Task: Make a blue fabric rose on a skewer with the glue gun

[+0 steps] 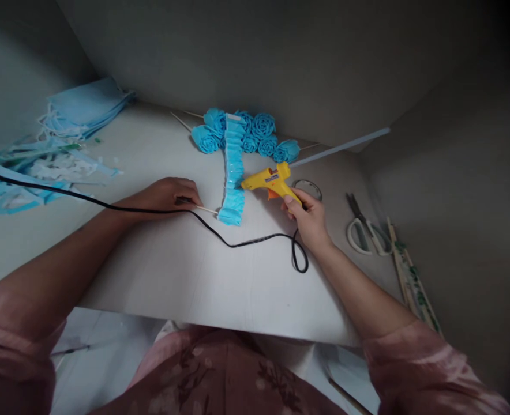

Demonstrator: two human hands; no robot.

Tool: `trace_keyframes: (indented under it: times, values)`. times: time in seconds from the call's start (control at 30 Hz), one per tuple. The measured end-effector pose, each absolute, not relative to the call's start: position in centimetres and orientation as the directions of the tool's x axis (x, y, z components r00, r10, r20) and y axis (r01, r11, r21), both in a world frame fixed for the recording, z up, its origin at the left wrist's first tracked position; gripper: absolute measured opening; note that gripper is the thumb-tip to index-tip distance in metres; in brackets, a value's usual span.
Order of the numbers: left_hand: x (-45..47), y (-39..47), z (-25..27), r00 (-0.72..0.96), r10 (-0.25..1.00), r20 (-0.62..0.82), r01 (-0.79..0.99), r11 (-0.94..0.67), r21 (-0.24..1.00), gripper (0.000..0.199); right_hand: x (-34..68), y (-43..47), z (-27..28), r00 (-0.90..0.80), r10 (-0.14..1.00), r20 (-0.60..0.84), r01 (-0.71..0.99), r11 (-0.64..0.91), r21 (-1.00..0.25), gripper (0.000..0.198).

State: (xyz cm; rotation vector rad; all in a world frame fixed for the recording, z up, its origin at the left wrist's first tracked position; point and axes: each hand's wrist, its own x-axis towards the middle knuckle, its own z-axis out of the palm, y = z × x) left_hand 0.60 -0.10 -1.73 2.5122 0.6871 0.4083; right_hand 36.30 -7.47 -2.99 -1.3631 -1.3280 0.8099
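Note:
A yellow glue gun (pixel 270 180) is in my right hand (pixel 309 216), its nozzle at the right edge of a pleated blue strip (pixel 234 167). A long pale glue stick (pixel 345 147) sticks out of the gun's back. The strip lies lengthwise away from me, its far end over several blue flowers (pixel 261 132) on sticks. My left hand (pixel 172 195) is closed on a thin wooden stick (pixel 206 209), whose tip meets the strip's near end. Shiny spots, perhaps glue, show along the strip.
A black cord (pixel 151 210) crosses the table and my left forearm. Blue face masks (pixel 88 106) are stacked back left, above a heap of scraps (pixel 60 170). White-handled scissors (pixel 365 230), a tape roll (pixel 307 189) and a bundle of sticks (pixel 413 276) lie at right.

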Motion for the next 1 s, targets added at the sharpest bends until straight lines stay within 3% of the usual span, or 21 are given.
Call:
trace_keyframes:
  times: [0.33, 0.6, 1.0]
  values:
    - [0.84, -0.3, -1.48, 0.823, 0.551, 0.141, 0.404, -0.74, 0.538, 0.038, 36.06, -7.42, -3.04, 0.127, 0.97, 0.209, 0.359, 0.152, -0.921, 0.036]
    - [0.95, -0.72, -0.89, 0.796, 0.603, 0.058, 0.498, -0.705, 0.504, 0.036, 36.33, -7.48, -3.04, 0.168, 0.963, 0.213, 0.324, 0.15, -0.934, 0.037]
    - [1.03, -0.73, -0.89, 0.799, 0.596, 0.081, 0.477, -0.71, 0.518, 0.034, 35.99, -7.7, -2.79, 0.107, 0.962, 0.25, 0.402, 0.188, -0.896, 0.036]
